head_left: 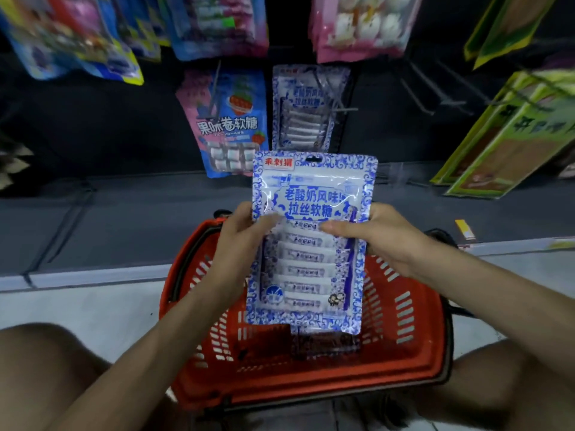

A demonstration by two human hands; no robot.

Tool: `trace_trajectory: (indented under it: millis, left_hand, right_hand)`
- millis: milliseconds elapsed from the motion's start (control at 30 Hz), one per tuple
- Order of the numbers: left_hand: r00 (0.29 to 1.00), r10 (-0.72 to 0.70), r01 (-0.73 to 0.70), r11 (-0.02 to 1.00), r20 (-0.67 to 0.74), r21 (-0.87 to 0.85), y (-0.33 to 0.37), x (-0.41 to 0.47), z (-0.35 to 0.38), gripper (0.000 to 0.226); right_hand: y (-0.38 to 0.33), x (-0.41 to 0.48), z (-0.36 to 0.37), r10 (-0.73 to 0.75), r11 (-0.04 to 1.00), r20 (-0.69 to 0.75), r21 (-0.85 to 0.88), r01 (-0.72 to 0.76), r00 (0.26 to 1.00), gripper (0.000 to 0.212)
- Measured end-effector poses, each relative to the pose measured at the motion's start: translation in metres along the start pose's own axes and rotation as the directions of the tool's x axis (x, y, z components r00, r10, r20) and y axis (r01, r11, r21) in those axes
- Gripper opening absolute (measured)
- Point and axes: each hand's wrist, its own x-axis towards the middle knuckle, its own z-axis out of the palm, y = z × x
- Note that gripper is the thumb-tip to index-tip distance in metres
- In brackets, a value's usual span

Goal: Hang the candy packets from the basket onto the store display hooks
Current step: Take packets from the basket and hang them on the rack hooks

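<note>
Holding one candy packet (pixel 308 244), two hands: left (pixel 239 237), right (pixel 382 241).

Dark back panel (pixel 93 126) of store fixture, dimly lit. Below, dark base shelf (pixel 109 225) w/ pale front edge strip (pixel 93 276); light grey floor (pixel 93 309) in foreground; yellow tag (pixel 465 233) at right.

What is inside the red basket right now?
What looks like another blue-and-white packet lies on the floor of the red basket, only its lower part showing. The held packet covers the rest, so any others cannot be counted.
</note>
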Motion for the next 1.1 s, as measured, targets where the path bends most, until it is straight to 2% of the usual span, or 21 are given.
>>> trace_trajectory:
  millis: [100, 267, 400, 567, 733, 1100]
  left_hand:
    - [0.998, 0.045, -0.046, 0.998, -0.040, -0.036, 0.002, 0.010, 0.009, 0.027]
    - [0.995, 0.085, -0.085, 0.996, -0.060, -0.002, 0.009, 0.025, 0.030, 0.025]
    - [0.993, 0.111, -0.111, 0.994, -0.047, 0.002, 0.017, 0.041, 0.043, 0.024]
    - [0.995, 0.090, -0.093, 0.994, -0.052, -0.052, 0.020, 0.055, 0.053, 0.024]
    - [0.995, 0.076, -0.080, 0.994, -0.063, -0.072, 0.022, 0.068, 0.061, 0.023]
    - [0.996, 0.027, -0.036, 0.994, -0.090, -0.102, 0.015, 0.079, 0.065, 0.018]
  right_hand:
    - [-0.002, 0.007, -0.008, 0.001, 1.000, 0.006, 0.028, -0.001, 1.000, 0.058]
    - [-0.005, 0.014, -0.022, -0.048, 0.998, -0.098, 0.035, 0.052, 0.994, 0.063]
    - [-0.016, 0.019, -0.034, -0.101, 0.990, -0.155, 0.085, 0.115, 0.983, 0.047]
    - [-0.019, 0.027, -0.034, -0.131, 0.978, -0.242, 0.127, 0.165, 0.961, 0.035]
    - [-0.021, 0.035, -0.033, -0.133, 0.968, -0.324, 0.160, 0.192, 0.937, 0.033]
    - [-0.020, 0.051, -0.032, -0.085, 0.981, -0.356, 0.134, 0.141, 0.930, 0.035]
